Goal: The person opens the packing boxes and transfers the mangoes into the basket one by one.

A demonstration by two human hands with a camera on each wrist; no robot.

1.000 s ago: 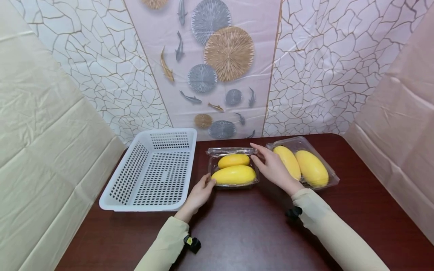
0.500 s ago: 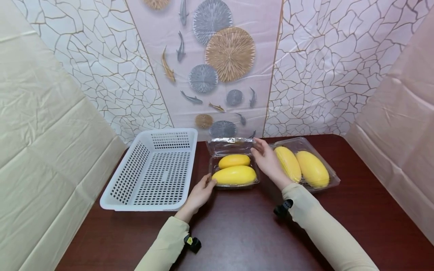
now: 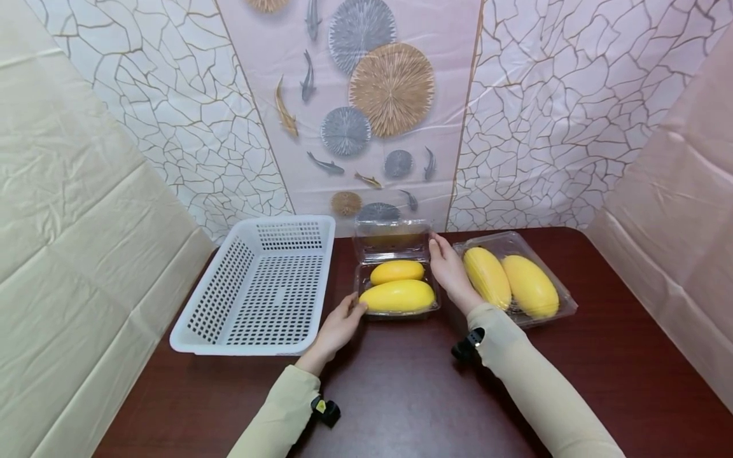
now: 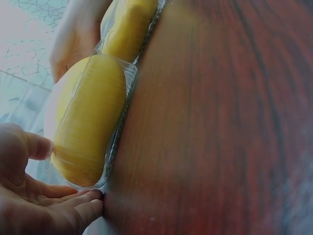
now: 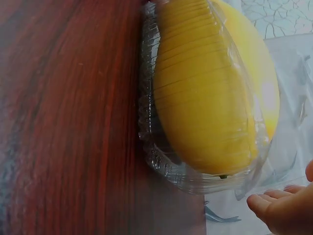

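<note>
At the left of the head view a white perforated basket (image 3: 260, 289) sits on the dark red counter (image 3: 401, 394), well toward the left centre of the frame. Just right of it, in the middle of the frame, stands a clear plastic clamshell box (image 3: 396, 304) holding two yellow mangoes (image 3: 397, 295), one behind the other. The left hand (image 3: 338, 327) rests against the box's near left corner, its fingers (image 4: 78, 208) straight and loosely apart, the tips touching the plastic wall at the lower left of the left wrist view; they press against it rather than wrap round it. The box's clear lid (image 3: 392, 238) stands raised, nearly upright, at the far edge of the box, just above centre. The right hand (image 3: 449, 273) lies along the box's right side with its fingers reaching up to the lid's right edge; the fingers look fairly straight and touching the lid, though whether the thumb pinches the edge cannot be told. In the right wrist view the fingertips (image 5: 274, 203) show at the lower right, just beside the clear plastic and the near mango. Farther right in the head view, a second clamshell box (image 3: 515, 280), shut, holds two more mangoes (image 3: 529, 286) side by side, just beside the right hand's wrist.
</note>
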